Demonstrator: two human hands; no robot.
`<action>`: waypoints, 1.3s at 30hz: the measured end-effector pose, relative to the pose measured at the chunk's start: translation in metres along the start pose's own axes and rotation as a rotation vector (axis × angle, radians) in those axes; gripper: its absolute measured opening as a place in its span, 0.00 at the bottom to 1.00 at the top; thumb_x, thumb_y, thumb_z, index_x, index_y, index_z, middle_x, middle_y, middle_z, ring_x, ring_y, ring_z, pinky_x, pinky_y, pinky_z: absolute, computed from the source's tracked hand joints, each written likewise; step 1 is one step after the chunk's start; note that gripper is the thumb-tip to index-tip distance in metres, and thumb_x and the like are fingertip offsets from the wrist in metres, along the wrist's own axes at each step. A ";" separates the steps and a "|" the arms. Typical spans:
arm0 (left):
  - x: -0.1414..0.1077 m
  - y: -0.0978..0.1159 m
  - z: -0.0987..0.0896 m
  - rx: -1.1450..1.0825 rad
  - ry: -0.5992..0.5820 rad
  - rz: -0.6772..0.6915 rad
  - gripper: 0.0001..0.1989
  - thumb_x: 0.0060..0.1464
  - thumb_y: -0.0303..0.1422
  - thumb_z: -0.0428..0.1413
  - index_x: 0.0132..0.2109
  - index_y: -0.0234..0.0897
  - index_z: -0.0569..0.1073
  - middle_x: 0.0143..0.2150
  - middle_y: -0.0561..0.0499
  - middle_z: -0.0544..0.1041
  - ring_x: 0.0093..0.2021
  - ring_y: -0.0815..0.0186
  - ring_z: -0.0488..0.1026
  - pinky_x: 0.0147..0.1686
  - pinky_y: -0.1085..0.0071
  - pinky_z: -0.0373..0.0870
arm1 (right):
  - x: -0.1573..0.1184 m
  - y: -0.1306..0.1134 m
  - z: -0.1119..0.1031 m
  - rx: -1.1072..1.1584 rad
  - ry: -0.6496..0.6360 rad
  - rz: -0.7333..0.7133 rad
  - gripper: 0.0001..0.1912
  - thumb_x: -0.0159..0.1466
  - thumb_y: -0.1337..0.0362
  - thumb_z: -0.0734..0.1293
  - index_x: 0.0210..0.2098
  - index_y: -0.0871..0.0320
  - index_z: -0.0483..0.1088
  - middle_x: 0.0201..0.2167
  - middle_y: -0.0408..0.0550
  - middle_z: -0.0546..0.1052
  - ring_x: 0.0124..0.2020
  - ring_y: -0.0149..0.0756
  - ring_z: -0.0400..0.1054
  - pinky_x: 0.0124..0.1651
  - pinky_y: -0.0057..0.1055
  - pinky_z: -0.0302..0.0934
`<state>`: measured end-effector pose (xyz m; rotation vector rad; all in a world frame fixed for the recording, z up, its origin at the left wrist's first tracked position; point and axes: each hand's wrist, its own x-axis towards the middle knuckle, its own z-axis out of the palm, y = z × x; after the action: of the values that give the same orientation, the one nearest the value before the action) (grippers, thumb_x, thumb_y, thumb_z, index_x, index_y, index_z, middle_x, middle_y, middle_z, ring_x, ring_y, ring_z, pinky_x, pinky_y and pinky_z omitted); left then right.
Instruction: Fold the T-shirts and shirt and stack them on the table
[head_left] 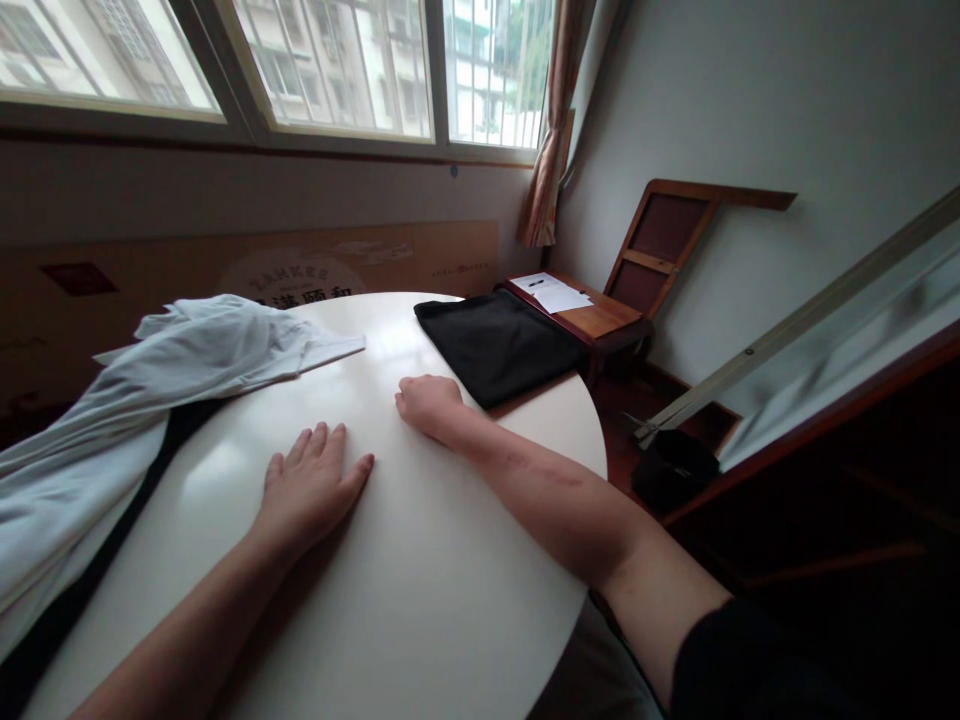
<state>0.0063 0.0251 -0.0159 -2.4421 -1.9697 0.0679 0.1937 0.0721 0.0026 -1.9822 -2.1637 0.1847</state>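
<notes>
My left hand (311, 487) lies open, palm down, on the white round table (420, 590), its fingers spread and nothing held. Farther forward, my right hand (429, 405) rests on the tabletop with its fingers curled into a fist; no object shows in it. Just beyond and to the right of this hand is a folded black cloth (506, 345), lying flat near the table's far right edge. A rumpled light grey garment (217, 345) spreads along the left side, and a black strip of fabric (135, 510) runs beside it.
Windows (337, 70) and a large cardboard sheet (442, 255) line the far side. Behind the table's right edge stands a low wooden table (611, 318) with papers (551, 293) on it. A wooden chair (660, 230) leans near the wall. A black bin (673, 468) sits on the floor.
</notes>
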 end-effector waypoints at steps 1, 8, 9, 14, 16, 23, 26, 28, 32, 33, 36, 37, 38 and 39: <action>0.000 0.000 0.000 0.004 0.000 -0.002 0.37 0.63 0.47 0.38 0.71 0.27 0.55 0.74 0.36 0.51 0.73 0.48 0.47 0.67 0.45 0.49 | 0.000 0.000 0.000 0.001 0.001 -0.004 0.19 0.71 0.59 0.56 0.49 0.60 0.74 0.46 0.59 0.80 0.46 0.48 0.76 0.43 0.39 0.69; -0.008 -0.006 -0.009 0.006 0.011 0.019 0.36 0.62 0.48 0.45 0.69 0.29 0.59 0.72 0.35 0.57 0.72 0.49 0.53 0.67 0.51 0.52 | -0.011 -0.007 -0.004 -0.004 -0.023 -0.005 0.19 0.69 0.59 0.57 0.49 0.59 0.75 0.46 0.59 0.80 0.47 0.48 0.75 0.44 0.38 0.66; -0.009 -0.007 -0.012 -0.001 0.017 0.026 0.35 0.62 0.48 0.46 0.69 0.30 0.61 0.71 0.36 0.58 0.71 0.50 0.54 0.66 0.53 0.53 | -0.012 -0.007 -0.003 -0.003 -0.022 -0.010 0.19 0.69 0.59 0.57 0.49 0.59 0.75 0.46 0.59 0.80 0.47 0.49 0.75 0.44 0.38 0.66; -0.017 -0.011 -0.018 -0.057 0.091 0.040 0.28 0.62 0.44 0.49 0.63 0.35 0.69 0.67 0.39 0.67 0.67 0.53 0.63 0.64 0.59 0.59 | -0.010 -0.005 0.007 0.068 -0.003 -0.019 0.17 0.68 0.59 0.58 0.46 0.59 0.76 0.45 0.60 0.80 0.47 0.49 0.75 0.45 0.38 0.63; -0.019 -0.010 -0.017 -0.072 0.142 0.029 0.24 0.61 0.43 0.50 0.61 0.37 0.71 0.65 0.40 0.70 0.64 0.53 0.66 0.62 0.60 0.61 | -0.010 -0.004 0.011 0.111 0.007 -0.022 0.17 0.68 0.58 0.59 0.45 0.59 0.76 0.45 0.60 0.80 0.47 0.49 0.74 0.46 0.39 0.62; -0.001 -0.024 -0.045 -0.060 0.162 0.030 0.12 0.61 0.37 0.52 0.44 0.41 0.79 0.44 0.45 0.82 0.45 0.56 0.78 0.42 0.65 0.70 | -0.010 -0.002 0.010 0.395 0.021 0.002 0.09 0.64 0.62 0.64 0.35 0.60 0.75 0.40 0.61 0.79 0.47 0.53 0.72 0.48 0.42 0.60; 0.019 -0.043 -0.066 -0.061 0.189 -0.016 0.15 0.62 0.36 0.49 0.49 0.39 0.78 0.47 0.43 0.82 0.48 0.55 0.77 0.44 0.64 0.69 | -0.005 0.010 0.003 0.649 -0.032 0.040 0.09 0.63 0.59 0.66 0.29 0.57 0.71 0.31 0.52 0.77 0.39 0.44 0.72 0.42 0.36 0.62; 0.035 -0.055 -0.068 -0.049 0.228 -0.063 0.18 0.63 0.35 0.45 0.49 0.35 0.77 0.49 0.38 0.81 0.49 0.50 0.77 0.46 0.59 0.69 | 0.000 0.021 -0.001 0.854 -0.078 0.074 0.13 0.65 0.55 0.63 0.29 0.56 0.68 0.25 0.46 0.72 0.29 0.37 0.69 0.34 0.32 0.62; 0.056 -0.068 -0.038 -0.066 0.306 -0.119 0.18 0.62 0.37 0.46 0.48 0.38 0.78 0.46 0.41 0.81 0.47 0.51 0.77 0.44 0.62 0.69 | 0.010 0.040 -0.001 1.225 -0.058 0.096 0.12 0.66 0.53 0.60 0.34 0.54 0.64 0.22 0.39 0.64 0.21 0.30 0.60 0.28 0.29 0.63; 0.058 -0.070 -0.028 -0.076 0.316 -0.126 0.18 0.61 0.37 0.46 0.48 0.38 0.78 0.46 0.42 0.81 0.46 0.52 0.77 0.44 0.62 0.69 | 0.012 0.042 0.000 1.368 -0.030 0.066 0.11 0.65 0.53 0.61 0.35 0.54 0.63 0.23 0.38 0.63 0.21 0.29 0.59 0.27 0.29 0.63; 0.060 -0.073 -0.008 -0.091 0.340 -0.087 0.18 0.60 0.39 0.46 0.47 0.38 0.78 0.42 0.42 0.79 0.44 0.53 0.76 0.43 0.63 0.69 | 0.015 0.044 0.003 1.837 -0.005 -0.073 0.11 0.61 0.54 0.66 0.34 0.53 0.63 0.23 0.36 0.62 0.21 0.28 0.57 0.24 0.26 0.61; 0.061 -0.074 -0.006 -0.092 0.344 -0.066 0.18 0.59 0.39 0.47 0.47 0.39 0.77 0.41 0.43 0.79 0.43 0.54 0.75 0.42 0.64 0.69 | 0.016 0.044 0.004 1.939 -0.026 -0.098 0.11 0.60 0.55 0.67 0.34 0.54 0.64 0.23 0.36 0.62 0.21 0.28 0.57 0.24 0.26 0.60; 0.061 -0.075 -0.005 -0.090 0.346 -0.051 0.18 0.59 0.39 0.47 0.47 0.39 0.77 0.41 0.44 0.78 0.43 0.55 0.75 0.42 0.64 0.68 | 0.016 0.043 0.005 1.989 -0.054 -0.100 0.11 0.59 0.55 0.67 0.34 0.54 0.64 0.22 0.35 0.62 0.21 0.28 0.57 0.23 0.25 0.59; 0.061 -0.075 -0.005 -0.086 0.343 -0.041 0.17 0.59 0.39 0.47 0.47 0.40 0.77 0.40 0.45 0.78 0.42 0.55 0.75 0.42 0.65 0.68 | 0.016 0.043 0.005 2.017 -0.079 -0.084 0.11 0.59 0.55 0.67 0.34 0.54 0.64 0.22 0.35 0.62 0.20 0.28 0.57 0.23 0.25 0.58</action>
<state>-0.0540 0.1010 -0.0107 -2.2690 -1.9023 -0.4147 0.2333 0.0920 -0.0113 -0.5655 -0.8428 1.5561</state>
